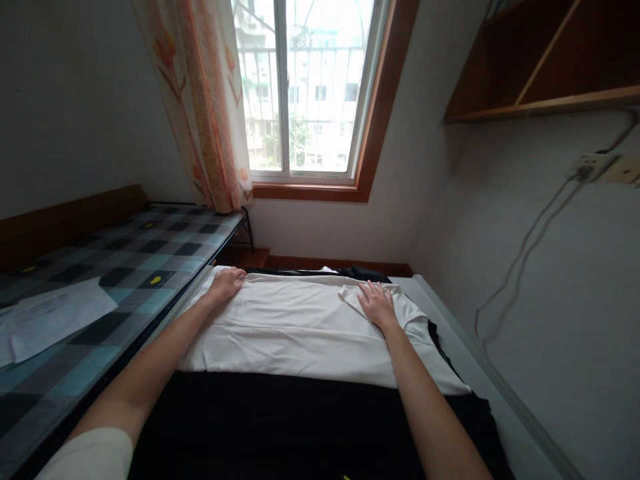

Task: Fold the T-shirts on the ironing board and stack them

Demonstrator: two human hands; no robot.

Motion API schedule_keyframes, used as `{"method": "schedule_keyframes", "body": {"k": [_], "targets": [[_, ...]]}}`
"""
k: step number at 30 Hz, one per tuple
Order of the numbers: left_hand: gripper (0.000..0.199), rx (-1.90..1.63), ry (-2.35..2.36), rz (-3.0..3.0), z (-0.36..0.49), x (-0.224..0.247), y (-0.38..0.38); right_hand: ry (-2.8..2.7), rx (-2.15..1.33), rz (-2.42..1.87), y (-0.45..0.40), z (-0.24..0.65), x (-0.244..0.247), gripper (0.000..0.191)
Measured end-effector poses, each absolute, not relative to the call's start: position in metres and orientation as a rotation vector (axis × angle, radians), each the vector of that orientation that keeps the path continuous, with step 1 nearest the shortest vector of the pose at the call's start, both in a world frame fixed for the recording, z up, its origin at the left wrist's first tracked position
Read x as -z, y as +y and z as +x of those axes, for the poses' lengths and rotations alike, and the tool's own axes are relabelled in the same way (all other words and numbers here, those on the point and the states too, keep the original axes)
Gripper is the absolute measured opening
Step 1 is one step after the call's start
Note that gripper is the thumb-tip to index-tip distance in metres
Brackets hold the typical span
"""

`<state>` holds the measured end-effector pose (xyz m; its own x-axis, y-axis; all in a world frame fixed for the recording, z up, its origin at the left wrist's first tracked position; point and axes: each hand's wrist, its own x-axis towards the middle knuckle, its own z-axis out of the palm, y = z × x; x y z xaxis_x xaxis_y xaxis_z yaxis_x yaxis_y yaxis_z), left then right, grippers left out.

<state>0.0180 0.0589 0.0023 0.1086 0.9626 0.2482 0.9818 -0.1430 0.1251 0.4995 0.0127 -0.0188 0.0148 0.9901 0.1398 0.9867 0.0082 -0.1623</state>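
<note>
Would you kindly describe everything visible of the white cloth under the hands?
The white cloth looks thin and soft, lightly creased, with a small folded flap toward its far right. It lies spread out flat, with black cloth showing along its near edge. The left hand rests at its far left; the right hand lies by the flap.

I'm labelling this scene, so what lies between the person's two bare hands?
In the head view, a creased white cloth garment lies between the left hand and right hand; both touch it.
</note>
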Motion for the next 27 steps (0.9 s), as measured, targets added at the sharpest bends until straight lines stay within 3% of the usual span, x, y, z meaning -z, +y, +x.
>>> {"method": "schedule_keyframes", "body": {"k": [5,13,27], "targets": [[0.030,0.737,-2.006,-2.065,0.019,0.024,0.056,-2.068,-0.035,-2.068,0.013,0.500,0.018,0.050],[0.026,0.932,-2.158,-1.953,0.007,0.032,0.060,-2.056,-0.037,-2.080,0.014,0.499,0.018,0.049],[0.028,0.929,-2.226,-1.994,0.005,0.032,0.061,-2.031,-0.032,-2.048,0.012,0.499,0.015,0.047]]}}
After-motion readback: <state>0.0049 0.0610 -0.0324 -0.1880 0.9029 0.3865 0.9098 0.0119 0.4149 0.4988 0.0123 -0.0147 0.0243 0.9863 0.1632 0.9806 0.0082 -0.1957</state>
